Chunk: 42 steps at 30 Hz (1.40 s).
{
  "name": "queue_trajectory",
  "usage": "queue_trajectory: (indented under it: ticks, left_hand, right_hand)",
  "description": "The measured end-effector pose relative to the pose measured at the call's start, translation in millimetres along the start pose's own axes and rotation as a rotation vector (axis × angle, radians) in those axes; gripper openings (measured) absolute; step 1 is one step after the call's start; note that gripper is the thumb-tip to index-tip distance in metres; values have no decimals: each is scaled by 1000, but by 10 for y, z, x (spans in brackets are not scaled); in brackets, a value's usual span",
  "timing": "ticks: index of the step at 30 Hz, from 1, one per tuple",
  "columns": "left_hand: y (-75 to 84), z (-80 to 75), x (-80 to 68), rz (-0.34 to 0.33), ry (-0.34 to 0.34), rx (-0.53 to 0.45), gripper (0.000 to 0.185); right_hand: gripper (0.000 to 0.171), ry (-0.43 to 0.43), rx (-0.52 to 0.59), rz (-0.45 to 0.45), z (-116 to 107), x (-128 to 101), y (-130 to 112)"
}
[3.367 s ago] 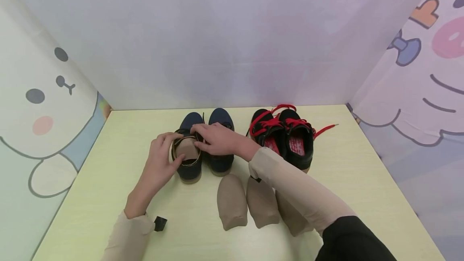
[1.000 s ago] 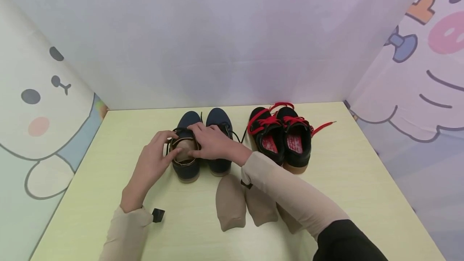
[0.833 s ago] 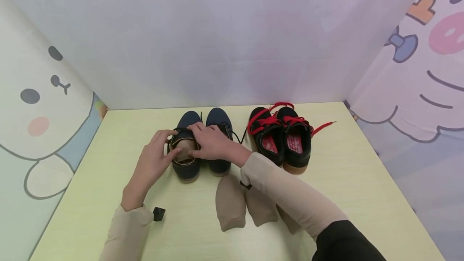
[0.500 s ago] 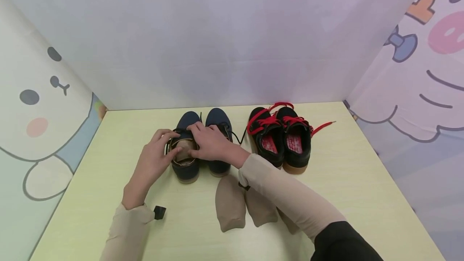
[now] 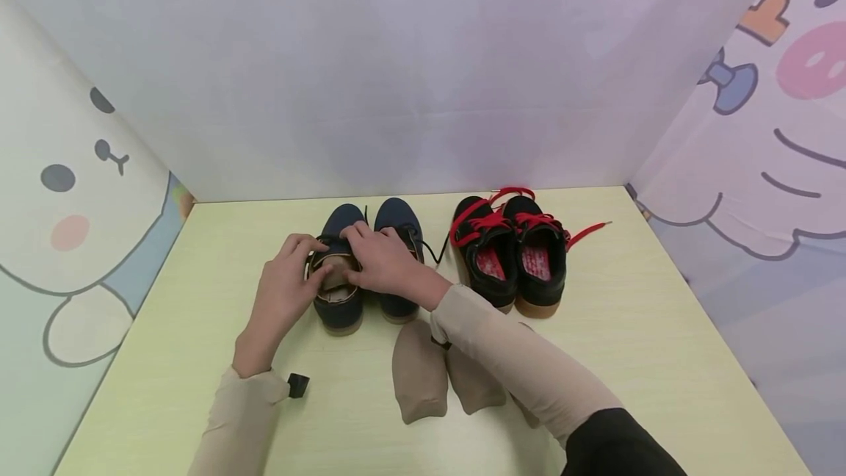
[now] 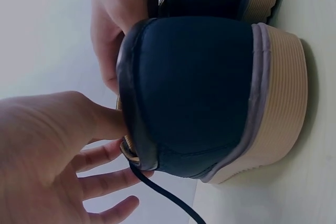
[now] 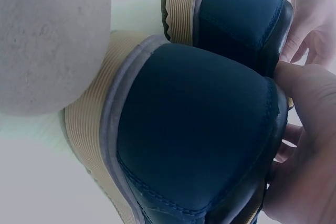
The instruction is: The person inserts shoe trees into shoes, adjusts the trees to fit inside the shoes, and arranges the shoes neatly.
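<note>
In the head view, both hands are at the opening of the left navy lace-up shoe [image 5: 339, 314]. My left hand [image 5: 279, 292] grips its left side, thumb over the opening and fingers along the outside. From the right, my right hand [image 5: 383, 259] holds the other side, its thumb at the opening. A beige padded shoe insert [image 5: 336, 269] shows inside, with pale insole behind it at the heel. The left wrist view has this shoe's heel [image 6: 194, 87] upright on the table. Beside it stands the matching right navy shoe [image 7: 194, 124], near in the right wrist view.
A pair of black shoes [image 5: 548, 286] with red laces stands to the right. Nearer lie beige padded inserts [image 5: 420, 377], one partly under the right sleeve [image 5: 522, 366]. A pale wall [image 5: 410, 72] closes off the back of the light table [image 5: 661, 358].
Over the last few seconds the beige insert has gone further toward the toe, baring pale insole at the heel. Both hands stay on the shoe, and the right thumb has shifted slightly within its opening.
</note>
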<state>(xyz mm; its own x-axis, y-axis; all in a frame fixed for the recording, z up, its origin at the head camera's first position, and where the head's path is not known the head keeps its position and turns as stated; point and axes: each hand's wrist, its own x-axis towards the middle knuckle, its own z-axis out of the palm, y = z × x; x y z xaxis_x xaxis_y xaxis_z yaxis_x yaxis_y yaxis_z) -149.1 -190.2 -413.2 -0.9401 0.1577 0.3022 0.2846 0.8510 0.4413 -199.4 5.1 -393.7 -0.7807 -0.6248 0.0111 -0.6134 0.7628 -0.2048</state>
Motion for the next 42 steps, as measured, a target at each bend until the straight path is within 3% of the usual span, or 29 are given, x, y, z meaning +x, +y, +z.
queue_trajectory:
  ticks: [16, 42]
  left_hand:
    - [37, 78, 17, 39, 118, 19, 24]
    - [53, 204, 48, -53, 192, -66, 16]
  right_hand:
    - [55, 103, -25, 35, 119, -3, -49]
    - [38, 169, -84, 67, 155, 33, -121]
